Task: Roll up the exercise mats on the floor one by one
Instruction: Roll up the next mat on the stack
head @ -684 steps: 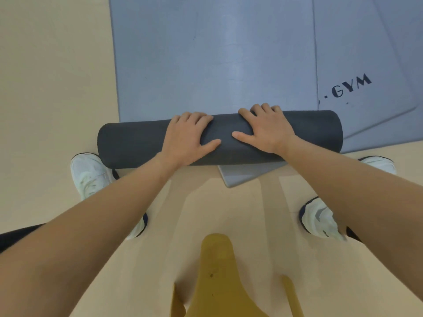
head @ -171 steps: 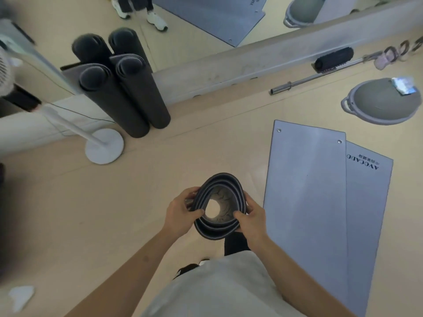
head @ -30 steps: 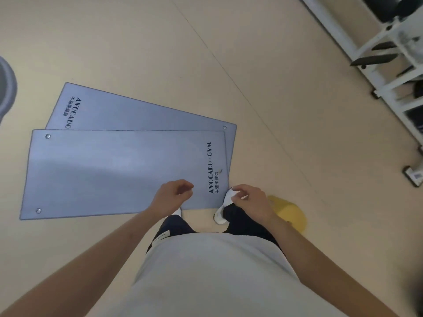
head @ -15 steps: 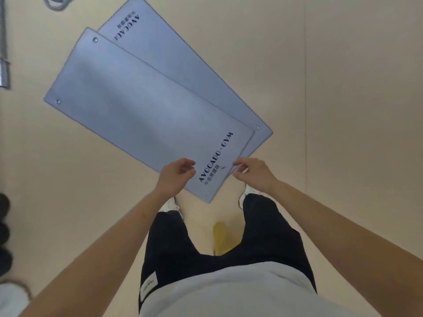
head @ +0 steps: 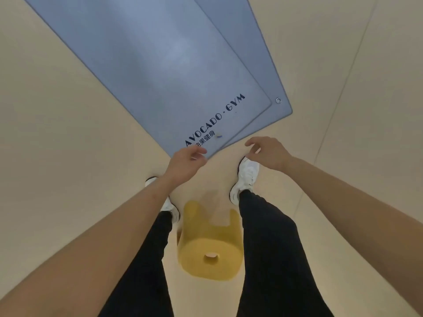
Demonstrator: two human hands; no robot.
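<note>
Two grey-blue exercise mats lie flat on the beige floor, overlapping. The upper mat [head: 146,65] carries the print "AVOCADO · GYM" near its close corner. The lower mat [head: 258,56] peeks out on the right, with a metal eyelet at its corner. My left hand [head: 186,163] hovers over the near corner of the upper mat, fingers loosely curled and holding nothing. My right hand [head: 267,152] hangs just past the mats' near edge above my right shoe, fingers relaxed and empty.
A low yellow stool [head: 210,245] stands on the floor between my legs, right behind my white shoes [head: 246,177]. Bare beige floor spreads on both sides of the mats.
I have bent lower and closer to the mats, which now fill the top of the view. Both hands have dropped toward the near corner of the upper mat.
</note>
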